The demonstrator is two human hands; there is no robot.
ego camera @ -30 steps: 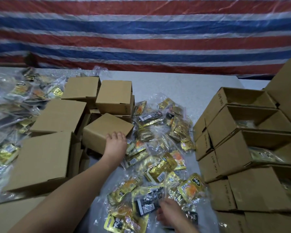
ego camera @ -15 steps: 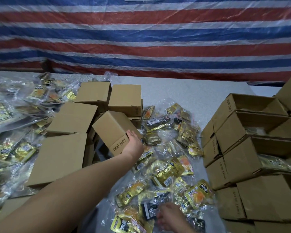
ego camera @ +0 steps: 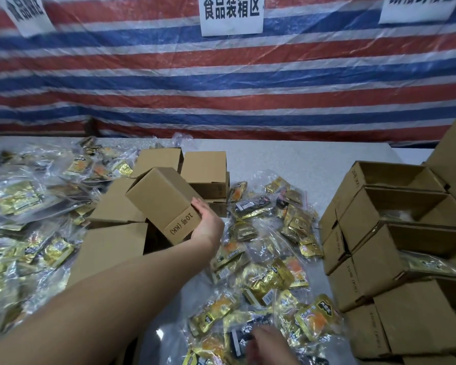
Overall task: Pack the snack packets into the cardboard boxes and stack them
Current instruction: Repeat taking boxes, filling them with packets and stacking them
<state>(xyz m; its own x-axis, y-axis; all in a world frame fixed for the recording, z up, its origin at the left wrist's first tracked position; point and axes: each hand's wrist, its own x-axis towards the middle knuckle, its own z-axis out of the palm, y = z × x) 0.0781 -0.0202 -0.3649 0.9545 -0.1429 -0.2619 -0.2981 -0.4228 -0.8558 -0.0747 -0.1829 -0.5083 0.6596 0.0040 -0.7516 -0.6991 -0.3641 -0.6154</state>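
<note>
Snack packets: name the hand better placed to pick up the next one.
Right. The right hand already rests on the packets near the bottom edge, while the left hand holds a lifted cardboard box.

Pale grey speckled flat tabletop [ego camera: 287, 159], bare only beyond the fingertips. Strewn beside and beneath the fingers: clear plastic bags of gold foil snack packets [ego camera: 269, 275]. Left of the fingers, closed brown cardboard boxes [ego camera: 203, 167] clustered. Right, stacked open brown cardboard boxes [ego camera: 374, 248], seemingly holding packets.
</note>
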